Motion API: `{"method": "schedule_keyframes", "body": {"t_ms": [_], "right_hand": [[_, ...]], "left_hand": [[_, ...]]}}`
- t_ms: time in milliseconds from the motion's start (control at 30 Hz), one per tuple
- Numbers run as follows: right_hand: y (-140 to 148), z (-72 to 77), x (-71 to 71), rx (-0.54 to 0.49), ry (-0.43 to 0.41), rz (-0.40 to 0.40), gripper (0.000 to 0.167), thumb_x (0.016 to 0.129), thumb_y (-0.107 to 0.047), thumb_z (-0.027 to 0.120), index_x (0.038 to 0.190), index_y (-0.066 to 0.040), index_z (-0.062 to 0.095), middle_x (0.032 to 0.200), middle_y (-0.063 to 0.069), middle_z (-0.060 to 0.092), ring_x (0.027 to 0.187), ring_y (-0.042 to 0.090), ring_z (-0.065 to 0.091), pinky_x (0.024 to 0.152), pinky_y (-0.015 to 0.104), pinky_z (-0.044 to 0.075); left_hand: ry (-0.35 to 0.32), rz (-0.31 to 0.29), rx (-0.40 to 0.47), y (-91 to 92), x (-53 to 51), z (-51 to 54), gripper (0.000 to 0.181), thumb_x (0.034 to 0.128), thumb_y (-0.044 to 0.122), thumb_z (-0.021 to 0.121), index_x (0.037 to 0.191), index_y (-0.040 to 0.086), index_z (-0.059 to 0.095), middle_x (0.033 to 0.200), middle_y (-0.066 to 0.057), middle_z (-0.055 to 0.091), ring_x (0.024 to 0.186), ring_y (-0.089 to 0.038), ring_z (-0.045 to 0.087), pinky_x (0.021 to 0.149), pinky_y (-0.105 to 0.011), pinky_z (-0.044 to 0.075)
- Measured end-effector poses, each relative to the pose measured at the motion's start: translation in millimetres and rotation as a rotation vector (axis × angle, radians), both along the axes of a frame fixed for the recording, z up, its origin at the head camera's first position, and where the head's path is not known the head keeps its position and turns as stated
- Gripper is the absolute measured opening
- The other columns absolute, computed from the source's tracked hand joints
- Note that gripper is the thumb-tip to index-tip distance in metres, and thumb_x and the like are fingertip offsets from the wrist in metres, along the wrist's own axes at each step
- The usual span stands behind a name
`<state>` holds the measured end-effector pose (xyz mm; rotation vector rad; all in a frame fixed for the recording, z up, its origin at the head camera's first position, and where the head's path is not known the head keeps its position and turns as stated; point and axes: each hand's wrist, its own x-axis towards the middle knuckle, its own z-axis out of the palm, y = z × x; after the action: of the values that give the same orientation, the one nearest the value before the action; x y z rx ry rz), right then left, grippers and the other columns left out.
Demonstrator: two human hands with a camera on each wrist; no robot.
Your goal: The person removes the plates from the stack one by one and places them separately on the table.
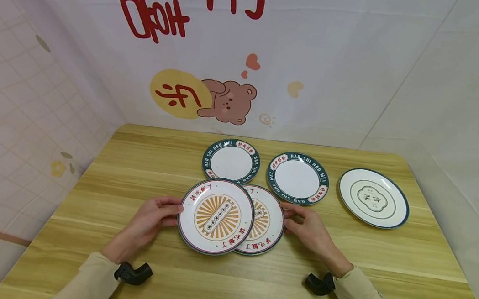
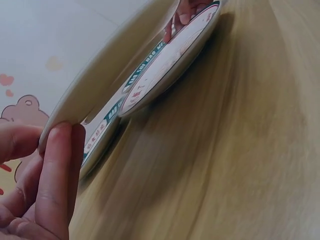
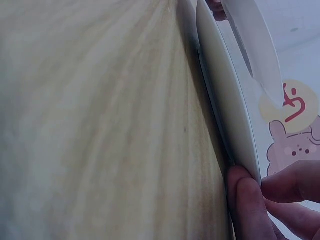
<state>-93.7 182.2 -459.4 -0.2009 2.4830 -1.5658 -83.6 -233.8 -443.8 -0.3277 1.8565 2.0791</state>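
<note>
My left hand (image 1: 154, 220) pinches the left rim of a white plate (image 1: 216, 216) with an orange sunburst and red characters. In the left wrist view its pale underside (image 2: 107, 65) shows, held up off the table. At the right, my right hand (image 1: 310, 229) pinches the rim of a second sunburst plate (image 1: 270, 220), thumb above and fingers below in the right wrist view, where this plate (image 3: 232, 95) stands close over the wood. From above, the left plate overlaps the second one and hides its left part. The wrist view shows a gap between them.
Behind them lie two green-rimmed plates (image 1: 231, 162) (image 1: 297, 178) side by side on the wooden table (image 1: 140, 161). Farther right is a blue-rimmed white plate (image 1: 371, 217) with a grey central emblem. A printed white backdrop (image 1: 331, 59) rises at the table's back edge.
</note>
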Motion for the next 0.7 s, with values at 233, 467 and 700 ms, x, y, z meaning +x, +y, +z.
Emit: {"method": "schedule_keyframes", "body": {"t_ms": [233,467,700], "right_hand": [[0,0.0,-0.3,0.006,-0.003,-0.003,0.043,0.092,0.003,0.067,0.135,0.000,0.066,0.111,0.016,0.067,0.095,0.023,0.065,0.072,0.024,0.059],[0,3.0,0.3,0.035,-0.008,-0.006,0.043,0.093,0.001,0.068,0.135,-0.001,0.066,0.111,0.015,0.067,0.095,0.023,0.064,0.071,0.023,0.059],[0,3.7,1.1,0.016,-0.014,0.003,0.042,0.093,0.003,0.067,0.136,0.000,0.065,0.112,0.016,0.067,0.095,0.024,0.065,0.072,0.024,0.060]], "left_hand": [[-0.002,0.025,0.034,-17.4,-3.4,3.3,0.020,0.0960,0.002,0.070,0.115,-0.003,0.067,0.104,-0.005,0.071,0.086,-0.013,0.069,0.077,-0.027,0.062],[0.013,0.084,0.104,-36.0,-9.3,8.4,0.012,0.0966,-0.002,0.068,0.103,0.007,0.073,0.100,-0.002,0.072,0.084,-0.012,0.070,0.075,-0.026,0.062],[0.019,0.105,0.137,-49.0,-13.5,12.8,0.018,0.0983,-0.003,0.065,0.097,0.010,0.076,0.097,-0.002,0.073,0.083,-0.009,0.070,0.074,-0.023,0.061]]}}
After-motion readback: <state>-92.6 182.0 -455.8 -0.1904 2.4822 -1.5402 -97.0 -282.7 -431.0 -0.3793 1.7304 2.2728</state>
